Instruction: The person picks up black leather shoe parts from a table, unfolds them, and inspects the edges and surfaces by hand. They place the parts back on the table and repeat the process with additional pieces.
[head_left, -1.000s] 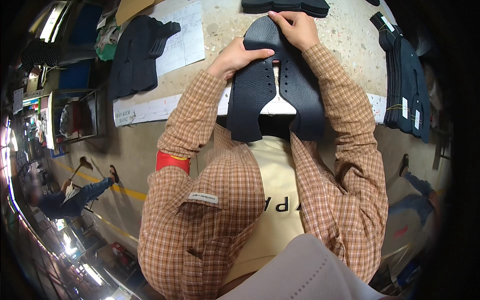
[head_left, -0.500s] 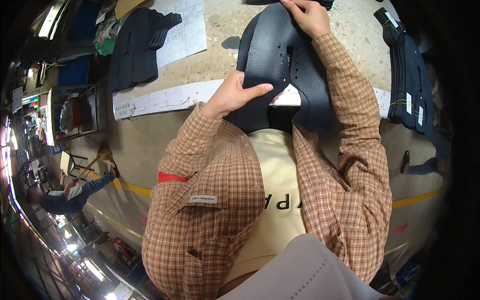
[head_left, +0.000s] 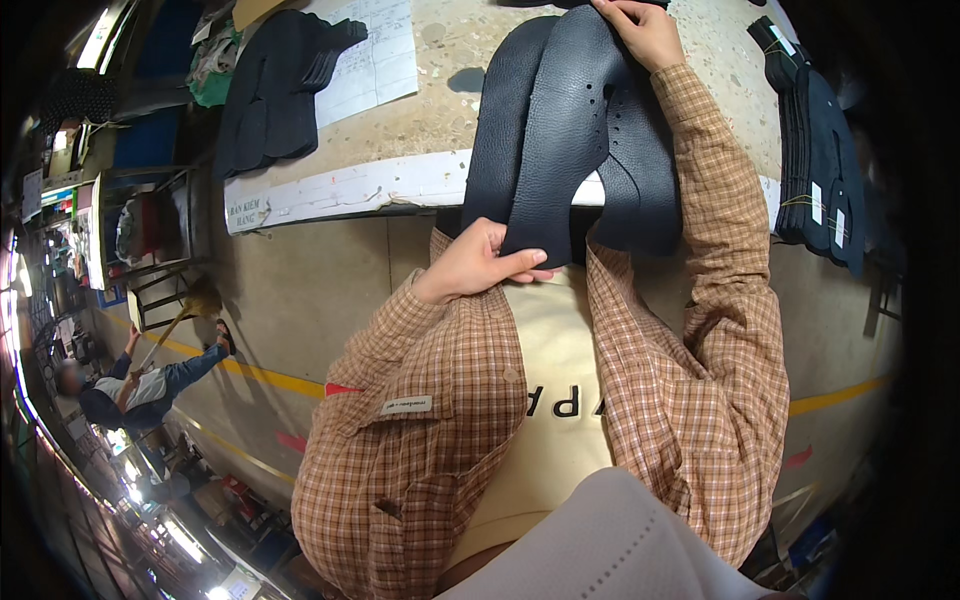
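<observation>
A U-shaped black leather shoe upper (head_left: 565, 120) with rows of small punched holes hangs over the table's near edge. My right hand (head_left: 645, 32) pinches its far rounded end. At the near end of its left flap, my left hand (head_left: 492, 262) is closed, thumb on top and fingers beneath. Another black leather layer (head_left: 490, 150) shows along the left side of the upper; whether it is a separate piece, I cannot tell. The right flap (head_left: 640, 215) dangles free past the edge.
On the speckled table (head_left: 440, 130) a stack of black cut pieces (head_left: 265, 110) lies at left beside a written paper sheet (head_left: 375, 70). Tied bundles of black pieces (head_left: 815, 160) lie at the right edge. A person (head_left: 140, 390) holds a broom at far left.
My left hand has moved nearer to me, down to the flap's end. The upper has shifted slightly right with my right hand, and more of the layer at its left shows.
</observation>
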